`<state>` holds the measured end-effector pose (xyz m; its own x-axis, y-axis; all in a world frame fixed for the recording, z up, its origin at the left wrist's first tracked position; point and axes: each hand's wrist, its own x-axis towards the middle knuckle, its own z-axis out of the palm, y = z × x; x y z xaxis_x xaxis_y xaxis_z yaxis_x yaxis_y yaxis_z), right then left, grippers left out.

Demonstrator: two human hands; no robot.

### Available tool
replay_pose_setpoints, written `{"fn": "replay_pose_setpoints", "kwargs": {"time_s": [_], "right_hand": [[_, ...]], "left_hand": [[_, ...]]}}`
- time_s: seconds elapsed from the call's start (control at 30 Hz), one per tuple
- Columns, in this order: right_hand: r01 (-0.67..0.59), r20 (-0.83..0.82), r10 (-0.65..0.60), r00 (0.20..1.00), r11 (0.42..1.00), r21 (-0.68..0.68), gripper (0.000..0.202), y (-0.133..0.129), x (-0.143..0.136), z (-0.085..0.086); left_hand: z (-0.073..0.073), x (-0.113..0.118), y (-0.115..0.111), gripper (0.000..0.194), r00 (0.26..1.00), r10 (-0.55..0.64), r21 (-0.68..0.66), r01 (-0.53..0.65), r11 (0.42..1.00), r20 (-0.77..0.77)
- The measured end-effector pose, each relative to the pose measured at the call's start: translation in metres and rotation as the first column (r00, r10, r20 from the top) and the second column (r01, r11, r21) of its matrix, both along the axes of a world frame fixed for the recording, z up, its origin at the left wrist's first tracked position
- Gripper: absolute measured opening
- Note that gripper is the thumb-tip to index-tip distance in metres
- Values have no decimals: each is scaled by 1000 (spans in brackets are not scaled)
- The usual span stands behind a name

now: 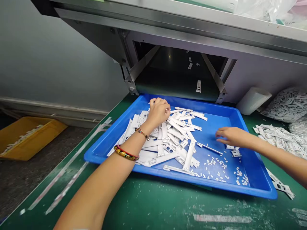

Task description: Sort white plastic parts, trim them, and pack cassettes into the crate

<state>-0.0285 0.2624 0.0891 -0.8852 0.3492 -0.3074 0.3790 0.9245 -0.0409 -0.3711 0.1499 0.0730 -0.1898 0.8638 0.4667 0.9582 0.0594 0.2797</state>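
My left hand [158, 111] is over the back left of a heap of long white plastic strips [176, 131] in a blue tray [213, 111]. Its fingers are curled closed at the far edge of the heap, and what they hold, if anything, is hidden. My right hand [231, 135] hovers above the tray's right part with fingers apart and nothing seen in them. Just beneath it lie a few short white plastic pieces [236, 152]. Tiny white bits [217, 164] are scattered over the tray's front right floor.
Behind the tray, a dark conveyor belt [176, 76] carries several small white pieces under a metal frame. To the right are a white roll [253, 99], a bag of white parts [287, 103] and a loose pile [283, 140]. A yellow bin [31, 137] sits low at left.
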Motion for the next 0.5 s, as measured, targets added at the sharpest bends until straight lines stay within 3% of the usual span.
{"fn": "replay_pose_setpoints", "kwargs": {"time_s": [0.1, 0.2, 0.3, 0.37, 0.43, 0.47, 0.5], "right_hand": [[-2, -16, -1, 1000, 984, -181, 22, -31, -24, -10], [37, -10, -41, 999, 965, -261, 16, -44, -37, -16], [58, -25, -75, 997, 908, -415, 23, -44, -34, -15], [86, -31, -143, 989, 742, -665, 24, -47, -30, -14], [93, -30, -239, 971, 485, -869, 29, -52, -27, -13], [77, -39, -283, 958, 385, -920, 32, -56, -26, -12], [50, -65, -319, 946, 339, -939, 35, -60, -25, -12]], "left_hand": [[15, 4, -7, 23, 994, 107, 28, -107, 994, 7], [35, 18, -24, 26, 982, 187, 24, -187, 982, 22], [42, 51, -43, 36, 995, 97, -96, -94, 991, 31], [32, 79, -53, 45, 998, -38, -236, 49, 970, 52], [15, 104, -57, 50, 987, -113, -348, 145, 926, 111], [5, 114, -56, 51, 981, -124, -391, 173, 904, 148], [-5, 121, -54, 51, 974, -125, -424, 195, 885, 186]]}}
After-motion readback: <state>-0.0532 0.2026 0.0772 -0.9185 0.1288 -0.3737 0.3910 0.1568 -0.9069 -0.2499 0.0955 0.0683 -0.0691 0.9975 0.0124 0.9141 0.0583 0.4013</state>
